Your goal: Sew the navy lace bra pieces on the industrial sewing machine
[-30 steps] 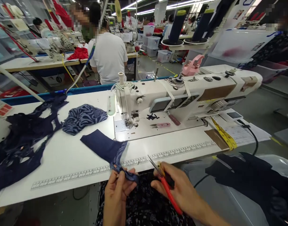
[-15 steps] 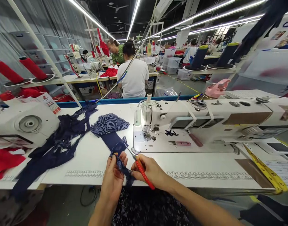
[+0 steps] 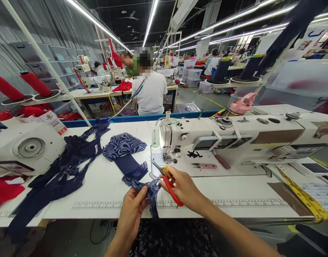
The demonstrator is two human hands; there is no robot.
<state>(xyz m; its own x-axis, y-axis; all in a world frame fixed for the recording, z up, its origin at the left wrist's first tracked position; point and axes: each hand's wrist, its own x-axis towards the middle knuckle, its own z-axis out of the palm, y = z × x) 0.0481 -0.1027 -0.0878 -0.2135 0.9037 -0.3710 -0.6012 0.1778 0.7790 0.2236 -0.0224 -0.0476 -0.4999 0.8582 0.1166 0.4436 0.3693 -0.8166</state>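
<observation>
My left hand (image 3: 133, 207) pinches a strip of navy lace fabric (image 3: 150, 188) over the front edge of the white table (image 3: 99, 189). My right hand (image 3: 182, 187) is closed on red-handled scissors (image 3: 168, 182), and its fingers also touch the lace. The scissor blades point up and left toward the sewing machine's needle area. The lace joins a plain navy piece (image 3: 130, 165) that lies on the table just beyond my hands. A blue patterned piece (image 3: 123, 144) lies behind that.
A white sewing machine (image 3: 233, 137) stands at the right, with pink thread snips (image 3: 205, 165) on its bed. A heap of dark navy lace (image 3: 59, 167) lies left, beside another machine (image 3: 27, 148). A yellow tape measure (image 3: 303, 194) hangs right. A person in a white shirt (image 3: 150, 91) sits beyond.
My hands have risen from below the table edge to above it. The lace is now stretched between both hands, and the scissors have moved up and right toward the needle.
</observation>
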